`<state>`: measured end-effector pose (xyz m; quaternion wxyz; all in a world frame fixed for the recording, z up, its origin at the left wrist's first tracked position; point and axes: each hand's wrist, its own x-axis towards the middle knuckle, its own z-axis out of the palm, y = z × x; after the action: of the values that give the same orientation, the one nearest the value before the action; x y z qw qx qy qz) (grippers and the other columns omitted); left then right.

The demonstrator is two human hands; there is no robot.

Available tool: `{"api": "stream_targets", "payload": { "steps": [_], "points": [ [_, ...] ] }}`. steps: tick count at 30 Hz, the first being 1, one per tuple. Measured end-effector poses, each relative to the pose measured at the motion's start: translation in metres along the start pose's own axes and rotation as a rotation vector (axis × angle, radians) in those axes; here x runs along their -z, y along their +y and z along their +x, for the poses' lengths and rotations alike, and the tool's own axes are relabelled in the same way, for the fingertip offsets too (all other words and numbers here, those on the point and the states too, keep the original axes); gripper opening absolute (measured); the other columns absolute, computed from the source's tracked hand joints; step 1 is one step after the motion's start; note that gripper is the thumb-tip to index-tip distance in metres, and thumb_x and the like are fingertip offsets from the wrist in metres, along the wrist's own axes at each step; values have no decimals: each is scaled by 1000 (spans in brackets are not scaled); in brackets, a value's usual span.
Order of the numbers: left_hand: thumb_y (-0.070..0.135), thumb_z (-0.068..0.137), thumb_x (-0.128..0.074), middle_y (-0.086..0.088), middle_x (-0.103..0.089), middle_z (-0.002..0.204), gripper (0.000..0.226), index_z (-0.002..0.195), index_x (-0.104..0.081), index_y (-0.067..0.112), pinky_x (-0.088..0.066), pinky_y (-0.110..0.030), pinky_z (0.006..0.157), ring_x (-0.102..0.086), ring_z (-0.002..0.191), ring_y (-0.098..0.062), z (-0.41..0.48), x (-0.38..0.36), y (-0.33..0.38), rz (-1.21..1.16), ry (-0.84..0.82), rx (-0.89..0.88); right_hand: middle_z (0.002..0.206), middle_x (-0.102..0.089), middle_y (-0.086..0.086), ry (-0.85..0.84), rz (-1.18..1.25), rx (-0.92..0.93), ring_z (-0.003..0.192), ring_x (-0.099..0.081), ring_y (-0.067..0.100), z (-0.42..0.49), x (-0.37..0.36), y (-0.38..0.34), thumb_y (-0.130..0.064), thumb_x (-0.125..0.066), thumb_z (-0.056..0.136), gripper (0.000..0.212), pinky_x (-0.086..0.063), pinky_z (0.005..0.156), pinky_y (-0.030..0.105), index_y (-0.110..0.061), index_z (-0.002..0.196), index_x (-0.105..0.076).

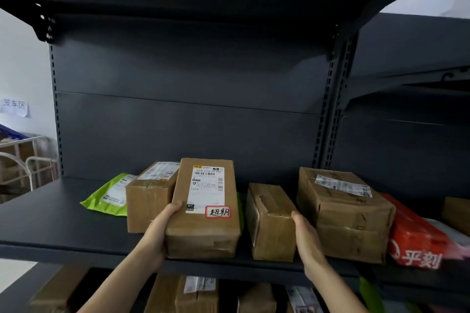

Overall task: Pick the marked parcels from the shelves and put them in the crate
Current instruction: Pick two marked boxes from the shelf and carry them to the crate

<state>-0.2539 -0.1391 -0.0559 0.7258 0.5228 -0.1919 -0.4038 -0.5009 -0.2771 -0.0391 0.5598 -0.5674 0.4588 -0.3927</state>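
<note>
Gripping the marked parcel [203, 223] at its near left corner: left hand [157, 231], thumb on top. Parcel lower centre of frame, at the shelf [50, 223] front edge, long axis pointing away. Right hand [305, 239], fingers straight, farther right against a plain carton [269, 221].

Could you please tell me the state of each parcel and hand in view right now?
marked parcel: sealed, label up, at the front edge of the shelf.
small box: taped shut, on the shelf.
large box: taped shut, creased, label up.
green mailer: lying on the shelf.
left hand: grips the marked parcel's left side, thumb on top.
right hand: fingers straight, against the small box's right side.
</note>
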Motion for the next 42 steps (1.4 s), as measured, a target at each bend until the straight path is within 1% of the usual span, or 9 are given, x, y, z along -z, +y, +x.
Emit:
{"api": "stream_targets", "payload": {
  "steps": [6, 11, 14, 18, 22, 25, 30, 37, 42],
  "points": [
    [52, 76, -64, -5, -77, 84, 36, 96, -70, 23, -51, -31, 59, -70, 81, -23, 2, -1, 1, 36, -1, 27, 146, -39, 6, 166, -588, 447, 133, -36, 24, -2, -6, -20, -42, -41, 95, 51, -35, 105, 41, -22, 141, -35],
    [50, 78, -63, -5, -77, 81, 35, 97, -69, 22, -50, -33, 61, -68, 84, -25, -2, -3, 1, 53, 2, 21, 150, -25, 11, 92, -1263, 320, 131, -31, 36, -4, -36, -35, -73, -36, 80, 77, -38, 96, 45, -33, 144, -24],
    [51, 78, -64, -8, -76, 89, 37, 101, -68, 22, -51, -35, 66, -67, 91, -27, -4, -1, 0, 55, 5, 7, 138, -38, 8, 145, -1006, 339, 120, -41, 34, 0, -20, -30, -62, -45, 84, 65, -42, 85, 36, -31, 140, -31],
    [50, 78, -64, -10, -72, 100, 39, 106, -66, 23, -50, -36, 68, -65, 96, -28, -7, -4, -3, 43, -4, -1, 111, -63, -3, -7, 57, 208, 102, -58, 16, -2, -2, -13, -41, -55, 88, 42, -48, 87, 38, -31, 129, -49],
    [48, 77, -65, -11, -71, 107, 46, 113, -64, 21, -51, -38, 74, -64, 102, -30, -9, -11, -8, 7, -29, 3, 109, -69, -3, -100, 343, 171, 105, -61, 17, -8, -2, 10, -34, -54, 89, 28, -52, 82, 41, -36, 118, -56],
    [50, 76, -64, -12, -69, 111, 49, 116, -61, 21, -50, -38, 76, -62, 105, -30, -11, -13, -11, 16, -39, -2, 97, -73, -7, -140, 393, 162, 98, -64, 14, -14, 3, 17, -30, -53, 90, 26, -51, 69, 33, -37, 114, -56],
    [49, 79, -62, -11, -70, 109, 43, 110, -65, 21, -51, -37, 75, -63, 102, -29, -14, -15, -14, 36, -42, -41, 107, -69, -6, -181, 358, 200, 103, -62, 12, -18, 12, 19, -31, -56, 84, 31, -50, 76, 34, -41, 114, -54],
    [49, 70, -68, -11, -68, 114, 65, 128, -55, 21, -50, -35, 71, -63, 99, -27, -22, -16, -14, 34, -69, -204, 120, -63, -7, -208, 135, 343, 119, -53, 15, -27, 31, 14, -40, -66, 68, 50, -36, 108, 44, -47, 114, -47],
    [48, 70, -59, -9, -68, 113, 68, 131, -51, 20, -50, -32, 71, -64, 93, -22, -32, -21, -11, 55, -134, -292, 111, -59, -37, -257, 16, 472, 106, -51, -18, -40, 41, 7, -46, -68, 77, 52, -41, 84, 17, -61, 116, -36]
  ]
}}
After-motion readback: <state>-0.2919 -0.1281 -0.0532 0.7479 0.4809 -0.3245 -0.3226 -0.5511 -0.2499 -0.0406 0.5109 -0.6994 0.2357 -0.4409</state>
